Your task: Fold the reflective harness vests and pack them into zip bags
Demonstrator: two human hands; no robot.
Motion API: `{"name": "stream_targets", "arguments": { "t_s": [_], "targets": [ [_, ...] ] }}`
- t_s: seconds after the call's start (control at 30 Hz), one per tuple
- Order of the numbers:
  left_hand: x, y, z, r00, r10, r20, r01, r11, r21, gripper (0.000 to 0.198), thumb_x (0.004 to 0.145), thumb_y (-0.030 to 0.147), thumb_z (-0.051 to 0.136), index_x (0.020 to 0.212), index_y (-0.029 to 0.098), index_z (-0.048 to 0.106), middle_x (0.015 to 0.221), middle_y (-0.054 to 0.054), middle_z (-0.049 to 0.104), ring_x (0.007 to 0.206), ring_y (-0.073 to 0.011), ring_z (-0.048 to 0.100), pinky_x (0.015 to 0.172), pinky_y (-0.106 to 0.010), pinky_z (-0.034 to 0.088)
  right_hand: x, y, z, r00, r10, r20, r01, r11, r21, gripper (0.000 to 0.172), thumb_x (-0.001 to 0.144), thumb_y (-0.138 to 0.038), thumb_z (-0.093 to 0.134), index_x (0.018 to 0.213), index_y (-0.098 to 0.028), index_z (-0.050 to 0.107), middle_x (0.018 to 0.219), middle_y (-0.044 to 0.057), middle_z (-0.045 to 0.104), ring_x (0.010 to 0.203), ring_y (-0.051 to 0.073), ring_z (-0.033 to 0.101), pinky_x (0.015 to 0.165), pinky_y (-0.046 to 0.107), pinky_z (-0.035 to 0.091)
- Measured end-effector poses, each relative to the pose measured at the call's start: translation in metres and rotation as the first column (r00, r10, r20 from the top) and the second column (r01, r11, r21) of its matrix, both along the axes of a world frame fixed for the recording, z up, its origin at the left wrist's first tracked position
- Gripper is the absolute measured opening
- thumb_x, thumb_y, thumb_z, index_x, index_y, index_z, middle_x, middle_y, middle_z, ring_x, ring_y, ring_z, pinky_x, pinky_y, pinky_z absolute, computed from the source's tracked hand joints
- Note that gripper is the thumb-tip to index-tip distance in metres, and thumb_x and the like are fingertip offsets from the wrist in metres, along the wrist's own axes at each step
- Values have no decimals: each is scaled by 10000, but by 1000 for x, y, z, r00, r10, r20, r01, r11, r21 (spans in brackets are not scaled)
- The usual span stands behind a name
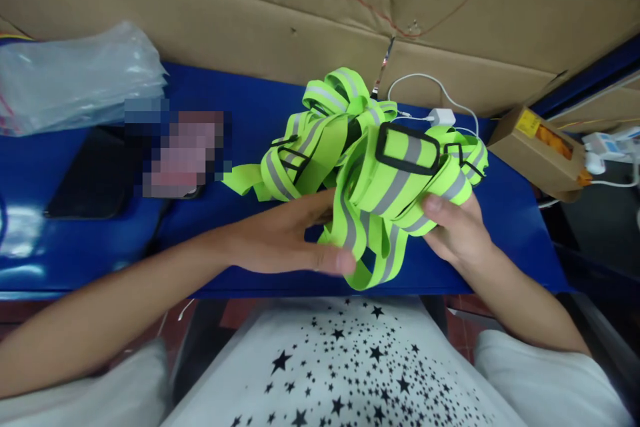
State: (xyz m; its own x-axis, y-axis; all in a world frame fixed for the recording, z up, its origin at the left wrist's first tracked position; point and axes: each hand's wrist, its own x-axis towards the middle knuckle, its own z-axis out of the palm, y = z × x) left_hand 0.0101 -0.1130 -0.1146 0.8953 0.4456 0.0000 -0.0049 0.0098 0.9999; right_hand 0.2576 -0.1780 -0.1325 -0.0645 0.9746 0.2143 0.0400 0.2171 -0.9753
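Above the front edge of the blue table, my right hand (463, 227) grips a folded bundle of neon-yellow reflective elastic straps (395, 180), its thumb pressed on the near side. Grey reflective stripes run along the bands, and a black rectangular buckle (407, 148) faces up on the bundle. My left hand (295, 240) is at the bundle's left side, thumb in front by a hanging loop and the other fingers hidden behind the bands. More of the same straps (310, 140) lie heaped on the table just behind, with black sliders among them.
Clear plastic bags (85, 80) are stacked at the back left. A dark flat item (90, 174) and a phone-like object (185, 154), blurred out, lie nearer. A white charger (443, 117) with cable and a cardboard box (535, 150) stand at right. Cardboard (225, 20) lines the back.
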Motion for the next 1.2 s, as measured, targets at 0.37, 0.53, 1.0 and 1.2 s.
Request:
{"name": "stream_targets", "arguments": {
  "t_s": [0.37,0.53,1.0,1.2],
  "targets": [
    [12,-19,-10,916,350,195,-398,850,345,467,940,284,678,1384,263,536,1382,-79,594,1309,-260,550,1135,-364,428,-15,-3,12,953,87,292,-119,989,92,382,809,-336,824,1054,-256,542,952,-18,634,815,159,627,705,313,582],
    [9,-17,1,916,384,115,-399,842,364,406,880,329,766,1264,286,642,1323,-53,653,1255,-267,589,1108,-368,433,-7,2,13,911,179,371,-236,965,113,513,823,-316,819,1237,-262,519,1193,36,630,1098,208,637,929,362,569],
    [18,-18,-7,958,280,-59,-277,959,51,630,749,404,880,1323,260,666,1407,-40,656,1352,-303,570,1159,-416,435,-8,5,-1,884,150,444,-282,927,248,518,963,-442,635,1392,-251,416,1264,79,585,1098,218,619,919,361,554],
    [16,-19,-4,950,307,-61,-302,950,79,515,759,379,877,1244,281,733,1325,-14,710,1288,-291,628,1158,-413,459,-18,1,-4,890,99,445,-237,934,267,704,955,-634,550,1523,-289,319,1303,101,562,1189,277,588,1026,474,513]
  ]
}}
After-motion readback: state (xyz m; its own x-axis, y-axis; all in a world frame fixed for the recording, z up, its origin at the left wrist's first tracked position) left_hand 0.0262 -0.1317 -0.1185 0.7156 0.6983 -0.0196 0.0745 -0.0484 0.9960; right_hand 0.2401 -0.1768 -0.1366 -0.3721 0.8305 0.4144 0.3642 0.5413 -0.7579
